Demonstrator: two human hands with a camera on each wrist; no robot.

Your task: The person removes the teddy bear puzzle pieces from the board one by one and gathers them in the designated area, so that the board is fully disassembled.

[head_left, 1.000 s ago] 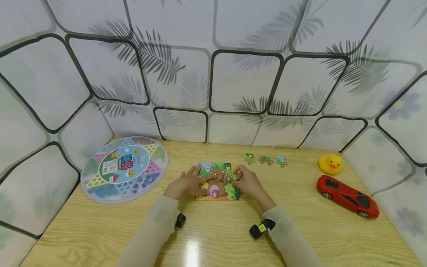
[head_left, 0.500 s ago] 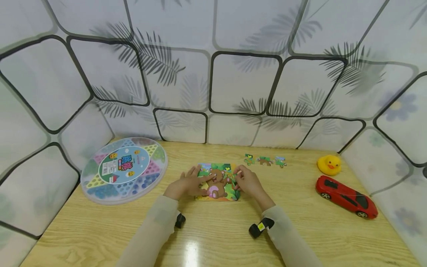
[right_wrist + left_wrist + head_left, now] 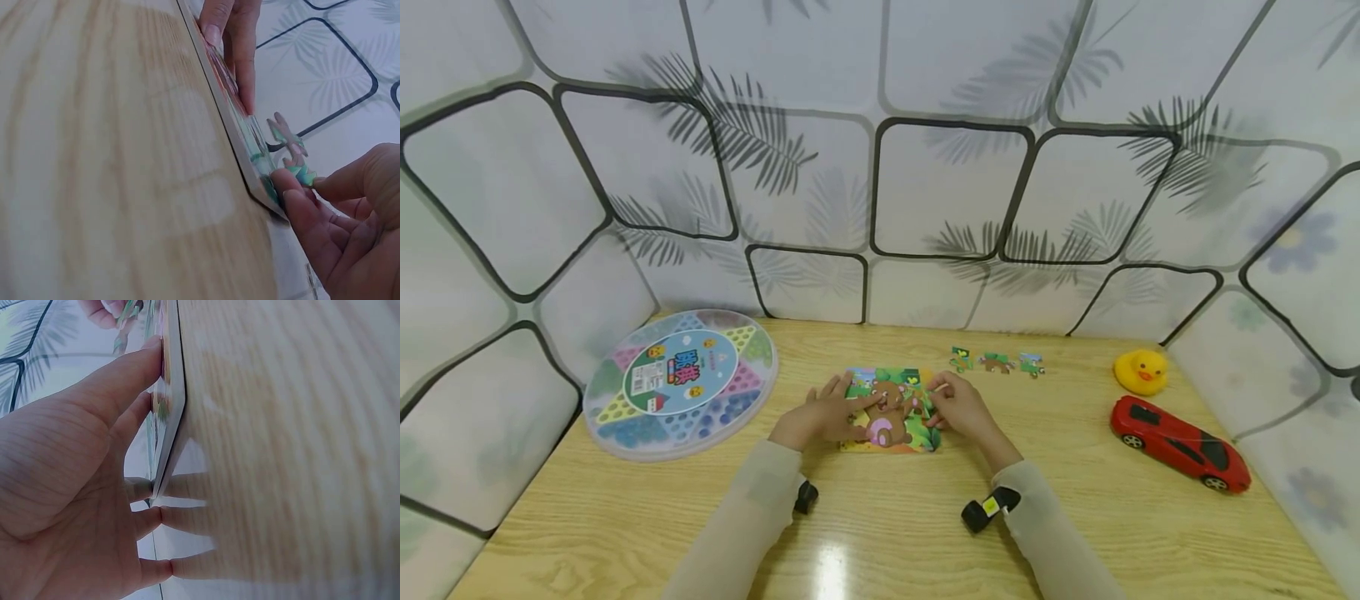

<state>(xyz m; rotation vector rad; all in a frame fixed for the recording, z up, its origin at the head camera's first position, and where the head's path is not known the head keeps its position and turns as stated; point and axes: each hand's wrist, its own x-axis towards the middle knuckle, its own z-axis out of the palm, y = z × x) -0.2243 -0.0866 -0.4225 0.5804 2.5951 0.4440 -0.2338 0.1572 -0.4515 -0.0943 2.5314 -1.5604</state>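
A bear jigsaw puzzle (image 3: 889, 425) in a thin tray lies at the middle of the table. My left hand (image 3: 827, 413) rests on its left side with fingers extended; in the left wrist view, its thumb (image 3: 134, 367) presses the puzzle's face near the edge and the outer fingertips reach the table. At the right edge, my right hand (image 3: 961, 408) pinches a puzzle piece (image 3: 302, 175) between thumb and fingers. The piece is tilted up off the puzzle's surface, and part of it is hidden by the fingertips.
Three loose pieces (image 3: 997, 361) lie behind the puzzle to the right. A round Chinese checkers set (image 3: 752, 408) is at the left. On the right are a yellow rubber duck (image 3: 1141, 372) and a red toy car (image 3: 1180, 443). A patterned cloth wall (image 3: 951, 187) encloses the table.
My right hand has shifted very slightly to the right, still pinching the puzzle piece. My left hand stays in place on the puzzle.
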